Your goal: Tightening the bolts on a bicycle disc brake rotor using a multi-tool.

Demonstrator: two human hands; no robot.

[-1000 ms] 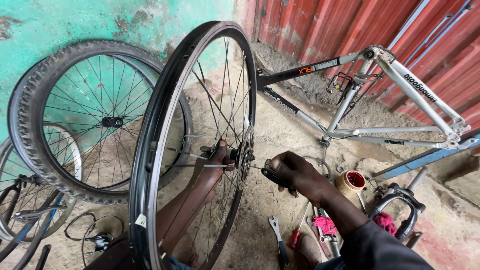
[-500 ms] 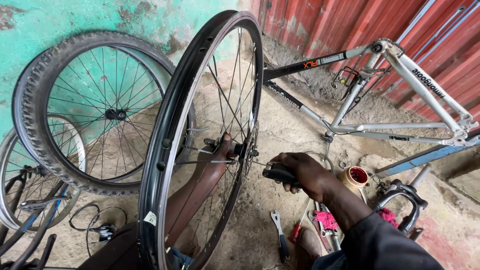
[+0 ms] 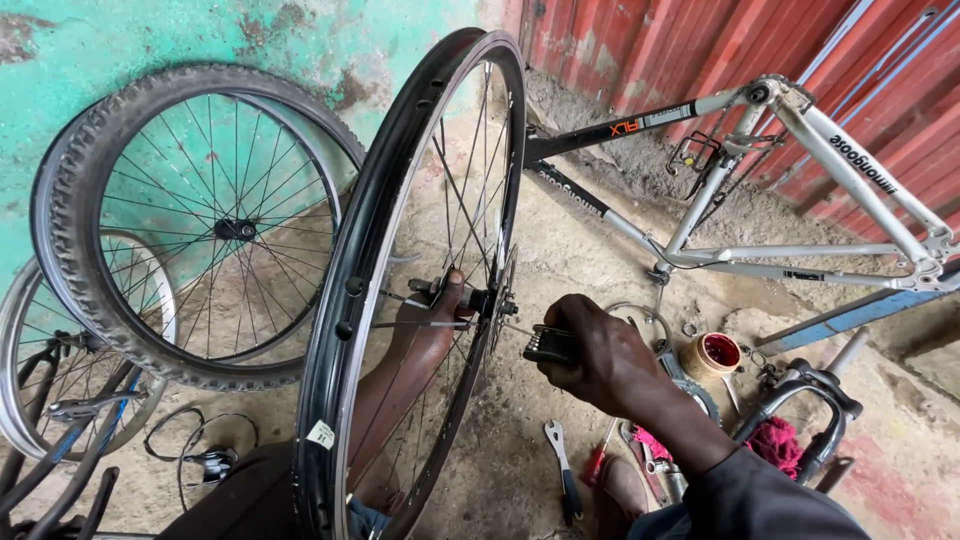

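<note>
Two wheels dominate the view. Largest: a bare black rim wheel (image 3: pixel 400 300), no tyre, held upright on edge close to the camera, thin steel spokes running to a small metal hub (image 3: pixel 480 300) at centre. Behind it a tyred wheel (image 3: pixel 200 220) with knobbly tread leans on the flaking green wall (image 3: pixel 150 40); a silver rim (image 3: pixel 40 350) sits partly behind that.

Bicycle frame (image 3: pixel 760 200), silver and black tubing, leans against the red corrugated sheet (image 3: pixel 700 50) at right. Ground is rough, dusty concrete.

Left hand (image 3: pixel 440 315): reaches through from the far side of the rim wheel, fingers closed about the hub axle end, steadying it. Right hand (image 3: pixel 600 355): clenched round a dark folding multi-tool (image 3: pixel 548 343), its thin key pointing into the hub on the near side.

Judgement: step in hand is working a fastener at the hub, one side braced, the other turned. Next move would call for keeping the key seated square and the wheel upright while torque goes in; slip risk looks highest at the small key tip.

Smaller items on the ground: an open round tin (image 3: pixel 712 355) with red inside, a flat spanner (image 3: pixel 562 470), a red rag (image 3: pixel 775 440).
</note>
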